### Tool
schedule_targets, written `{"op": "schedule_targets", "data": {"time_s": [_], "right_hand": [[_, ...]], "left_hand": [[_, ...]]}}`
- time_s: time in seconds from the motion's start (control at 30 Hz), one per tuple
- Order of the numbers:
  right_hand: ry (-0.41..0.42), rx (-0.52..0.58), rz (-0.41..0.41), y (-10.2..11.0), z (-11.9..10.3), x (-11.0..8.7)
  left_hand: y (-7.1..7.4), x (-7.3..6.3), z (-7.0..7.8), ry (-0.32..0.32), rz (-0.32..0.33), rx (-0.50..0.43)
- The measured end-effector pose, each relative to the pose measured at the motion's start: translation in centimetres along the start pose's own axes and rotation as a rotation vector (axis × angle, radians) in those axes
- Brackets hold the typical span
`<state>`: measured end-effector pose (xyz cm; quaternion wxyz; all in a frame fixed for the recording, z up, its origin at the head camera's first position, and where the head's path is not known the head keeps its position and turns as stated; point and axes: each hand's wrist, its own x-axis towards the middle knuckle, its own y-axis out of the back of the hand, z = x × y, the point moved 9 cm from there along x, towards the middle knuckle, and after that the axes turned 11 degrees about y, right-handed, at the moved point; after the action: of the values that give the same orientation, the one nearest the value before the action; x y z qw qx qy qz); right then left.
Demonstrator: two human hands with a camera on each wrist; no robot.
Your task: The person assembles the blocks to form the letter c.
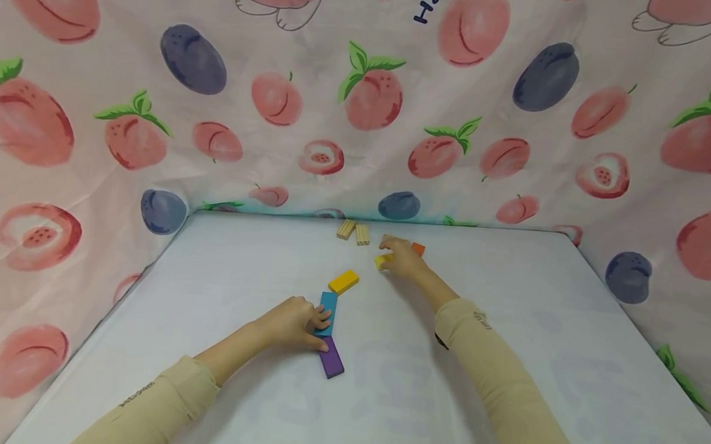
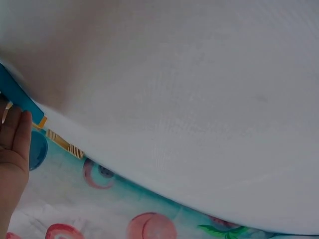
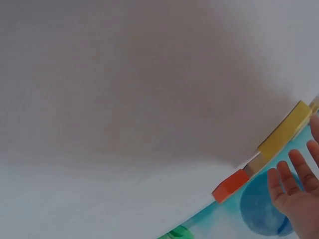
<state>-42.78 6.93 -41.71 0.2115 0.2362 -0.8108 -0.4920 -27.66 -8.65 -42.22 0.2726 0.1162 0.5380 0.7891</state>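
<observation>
Blue block point(image 1: 328, 299): mid-way along the table point(image 1: 242, 270), under the left hand's point(image 1: 296, 321) extended fingers, ungripped.
Purple block point(image 1: 331, 363): 6 o'clock from blue, touching the left thumb.
Yellow block point(image 3: 283, 132): between 1 and 2 o'clock, at the loosely spread right hand point(image 1: 404, 258); cannot tell whether pinched.

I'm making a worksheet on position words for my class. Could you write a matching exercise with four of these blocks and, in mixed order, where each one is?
Blocks:
1. purple block
2. blue block
3. amber block
4. yellow block

Places in the head view:
A. just beyond the blue block
B. at the thumb of the right hand
C. nearest the person of all the blocks
D. between the purple block and the amber block

Right pairs: 1-C, 2-D, 3-A, 4-B
</observation>
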Motion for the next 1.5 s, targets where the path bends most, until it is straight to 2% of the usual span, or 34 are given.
{"op": "schedule_targets", "data": {"time_s": [0.4,0.63,0.87,1.23,1.5], "right_hand": [[0.088,-0.074,0.002,0.9,1.4,-0.7],[0.057,-0.037,-0.087,-0.4,1.9,-0.4],[0.043,-0.134,-0.139,-1.0,1.7,-0.6],[0.018,-0.066,-0.091,-0.3,1.4,-0.4],[0.070,-0.061,-0.087,-0.1,0.4,-0.4]], "left_hand": [[0.2,0.1,0.1,-0.001,-0.004,0.006],[0.3,0.0,0.0,0.005,0.005,0.001],[0.2,-0.1,0.2,-0.022,0.024,0.019],[0.5,-0.3,0.2,-0.016,0.026,0.010],[0.2,-0.2,0.1,-0.003,0.011,0.007]]}}
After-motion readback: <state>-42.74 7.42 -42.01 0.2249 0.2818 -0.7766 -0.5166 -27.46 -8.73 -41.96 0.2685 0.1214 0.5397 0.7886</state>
